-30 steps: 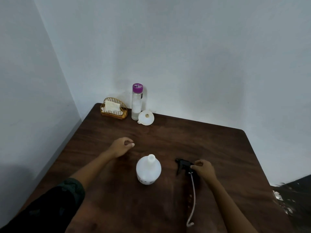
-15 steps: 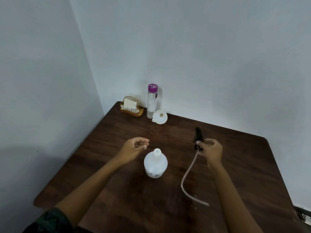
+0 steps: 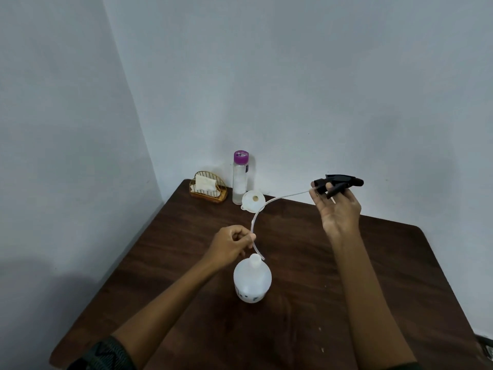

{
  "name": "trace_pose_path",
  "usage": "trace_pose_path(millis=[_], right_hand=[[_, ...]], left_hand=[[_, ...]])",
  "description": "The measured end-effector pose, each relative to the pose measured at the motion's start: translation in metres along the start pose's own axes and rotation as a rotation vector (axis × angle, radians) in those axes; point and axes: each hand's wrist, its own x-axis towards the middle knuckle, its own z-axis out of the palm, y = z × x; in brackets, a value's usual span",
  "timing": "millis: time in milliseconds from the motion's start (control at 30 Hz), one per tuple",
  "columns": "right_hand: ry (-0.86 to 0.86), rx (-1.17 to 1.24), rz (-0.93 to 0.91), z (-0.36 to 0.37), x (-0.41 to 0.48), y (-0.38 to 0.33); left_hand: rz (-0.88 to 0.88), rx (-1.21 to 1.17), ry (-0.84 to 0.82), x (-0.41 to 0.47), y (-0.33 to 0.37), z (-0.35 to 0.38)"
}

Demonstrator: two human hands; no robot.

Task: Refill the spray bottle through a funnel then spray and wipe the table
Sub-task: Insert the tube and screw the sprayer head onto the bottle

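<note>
Looked like refitting: right hand [image 3: 338, 212] held the spray head [image 3: 344, 181] up, left hand [image 3: 229, 245] pinched its tube [image 3: 288, 196] beside the spray bottle [image 3: 252, 283] neck, tip probably needed threading in next.

A single wide-angle view from the person's head looks forward and down over a dark tabletop [image 3: 301, 276] toward the corner of two pale walls [image 3: 293, 89], near enough that the left hand [image 3: 232, 247] and right hand [image 3: 338, 212] sit mid-frame.
</note>
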Motion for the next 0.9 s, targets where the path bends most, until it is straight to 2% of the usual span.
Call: trace_pose_path(millis=[233, 433, 600, 900], right_hand=[[0.003, 0.061, -0.055, -0.007, -0.009, 0.007], [0.006, 0.011, -0.097, -0.025, -0.019, 0.007], [-0.064, -0.139, -0.177, -0.027, -0.032, -0.002], [-0.210, -0.596, -0.225, -0.015, -0.052, 0.005]], left_hand=[[0.068, 0.070, 0.004, 0.002, -0.005, -0.012], [0.096, 0.160, -0.129, 0.004, -0.016, -0.007], [0.072, 0.201, -0.161, 0.010, -0.025, 0.004], [0.040, 0.135, -0.133, 0.013, -0.028, 0.004]])
